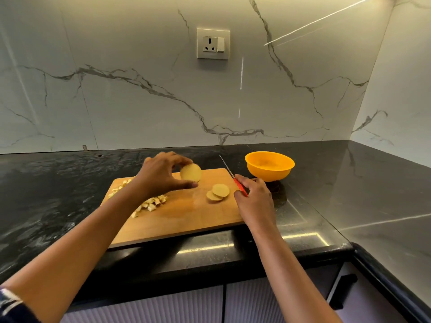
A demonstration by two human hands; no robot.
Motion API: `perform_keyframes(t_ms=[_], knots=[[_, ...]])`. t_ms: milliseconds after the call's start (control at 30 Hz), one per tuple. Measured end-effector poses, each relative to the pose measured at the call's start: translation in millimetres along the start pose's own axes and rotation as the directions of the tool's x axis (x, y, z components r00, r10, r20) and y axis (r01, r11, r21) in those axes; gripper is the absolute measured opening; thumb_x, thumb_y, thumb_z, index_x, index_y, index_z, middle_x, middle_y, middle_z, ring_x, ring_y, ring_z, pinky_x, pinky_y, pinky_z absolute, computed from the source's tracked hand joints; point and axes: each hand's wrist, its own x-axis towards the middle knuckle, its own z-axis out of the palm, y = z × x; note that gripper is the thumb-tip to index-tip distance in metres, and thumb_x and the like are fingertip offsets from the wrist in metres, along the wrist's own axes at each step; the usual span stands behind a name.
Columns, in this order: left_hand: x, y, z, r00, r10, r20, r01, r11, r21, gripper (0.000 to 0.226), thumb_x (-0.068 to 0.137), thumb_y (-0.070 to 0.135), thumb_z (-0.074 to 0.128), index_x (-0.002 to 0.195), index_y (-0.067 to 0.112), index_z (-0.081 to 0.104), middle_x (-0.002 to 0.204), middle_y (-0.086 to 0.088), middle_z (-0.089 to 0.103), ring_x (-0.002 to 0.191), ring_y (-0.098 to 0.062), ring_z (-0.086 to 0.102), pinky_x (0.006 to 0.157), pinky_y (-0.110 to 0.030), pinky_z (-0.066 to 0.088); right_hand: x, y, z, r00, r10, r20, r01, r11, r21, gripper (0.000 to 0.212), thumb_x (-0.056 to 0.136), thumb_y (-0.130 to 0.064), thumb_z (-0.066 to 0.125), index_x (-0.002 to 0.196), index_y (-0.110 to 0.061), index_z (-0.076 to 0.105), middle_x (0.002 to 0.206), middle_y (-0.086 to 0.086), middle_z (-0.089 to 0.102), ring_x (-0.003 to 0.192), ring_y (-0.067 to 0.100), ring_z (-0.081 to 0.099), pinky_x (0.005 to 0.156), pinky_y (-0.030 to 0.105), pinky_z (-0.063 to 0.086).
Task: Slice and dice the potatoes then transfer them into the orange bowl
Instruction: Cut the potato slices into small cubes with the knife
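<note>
Pinching the potato chunk (pixel 190 172) by its edge, cut face outward, in the left grip (pixel 161 176) just above the cutting board (pixel 186 220). Likely firm, light, slick on the cut face; best held by the skin. Clamping the right grip (pixel 254 199) round the knife (pixel 240 186). Leaving 2 slices (pixel 218 193) and dice (pixel 151 202) on the board, orange bowl (pixel 269 169) nearby on the table (pixel 46 183).

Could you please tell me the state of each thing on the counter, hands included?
Left hand: pinches the potato piece.
Potato piece: held over the cutting board, cut face showing.
Right hand: grips the knife.
Knife: blade pointing away, not cutting.
Slices: two, overlapping, flat on the board.
Diced pieces: piled on the board's left side.
Orange bowl: upright, no potato visible inside.
</note>
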Motion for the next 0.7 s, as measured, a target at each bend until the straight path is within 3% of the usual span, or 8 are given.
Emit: perform_keyframes(t_ms=[67,167,267,333,400,533,700], knots=[[-11.0,-11.2,0.3,0.997,-0.07,0.037,0.069,0.998,0.012,0.079,0.061,0.071,0.056,0.129,0.03,0.053,0.122,0.006,0.057,0.101,-0.008,0.048,0.088,-0.035,0.035,-2.8,-4.4,2.7,1.0,0.0,0.017,0.0,1.0,0.018,0.045,0.095,-0.019,0.053,0.139,-0.028,0.049,0.117,-0.002,0.05,0.112,0.013,0.048,0.089,0.025,0.039],[-21.1,-16.1,13.5,0.976,-0.136,0.168,0.122,0.988,0.094,0.08,0.065,0.073,0.054,0.133,0.031,0.05,0.131,0.007,0.053,0.112,-0.011,0.047,0.09,-0.034,0.032,-11.2,-14.7,9.0,0.996,-0.059,0.068,0.058,0.998,0.009,0.044,0.094,-0.017,0.054,0.137,-0.027,0.051,0.121,-0.002,0.058,0.113,0.015,0.054,0.092,0.028,0.045],[-24.2,-15.9,22.7,0.97,-0.124,0.209,0.065,0.961,0.27,0.074,0.074,0.075,0.046,0.137,0.036,0.044,0.14,0.009,0.046,0.125,-0.014,0.041,0.096,-0.036,0.031,-23.2,-25.1,13.1,0.981,-0.138,0.137,0.144,0.989,-0.032,0.045,0.096,-0.019,0.053,0.139,-0.027,0.048,0.129,-0.003,0.057,0.117,0.014,0.051,0.096,0.028,0.042],[-25.8,-17.9,21.1,0.97,-0.125,0.209,0.05,0.943,0.33,0.082,0.07,0.083,0.036,0.139,0.037,0.04,0.142,0.009,0.043,0.128,-0.014,0.038,0.1,-0.037,0.029,-31.5,-29.6,15.4,0.967,-0.185,0.173,0.201,0.976,-0.082,0.046,0.097,-0.021,0.051,0.142,-0.027,0.044,0.133,-0.004,0.055,0.119,0.013,0.049,0.097,0.025,0.039],[-31.2,-21.4,17.4,0.98,-0.096,0.176,0.037,0.949,0.312,0.087,0.066,0.087,0.03,0.138,0.039,0.04,0.142,0.011,0.044,0.128,-0.012,0.038,0.1,-0.035,0.026,-37.7,-32.3,17.5,0.956,-0.224,0.189,0.25,0.96,-0.127,0.047,0.099,-0.023,0.049,0.144,-0.027,0.04,0.134,-0.004,0.054,0.12,0.012,0.048,0.097,0.023,0.037],[-39.0,-28.2,16.1,0.993,-0.034,0.115,0.013,0.984,0.18,0.047,0.084,0.059,0.051,0.126,0.039,0.054,0.133,0.011,0.054,0.126,-0.008,0.041,0.106,-0.034,0.021,-41.5,-35.1,18.7,0.952,-0.243,0.187,0.278,0.941,-0.192,0.047,0.1,-0.023,0.046,0.146,-0.029,0.036,0.13,-0.004,0.055,0.115,0.01,0.05,0.094,0.02,0.037],[-32.9,-24.1,22.2,0.996,0.042,0.083,-0.055,0.983,0.173,0.039,0.086,0.057,0.051,0.119,0.038,0.061,0.125,0.016,0.059,0.119,-0.004,0.046,0.102,-0.03,0.022,-42.1,-37.4,18.8,0.948,-0.24,0.207,0.285,0.931,-0.227,0.046,0.1,-0.024,0.045,0.145,-0.029,0.037,0.129,-0.005,0.055,0.115,0.01,0.05,0.092,0.021,0.038]])
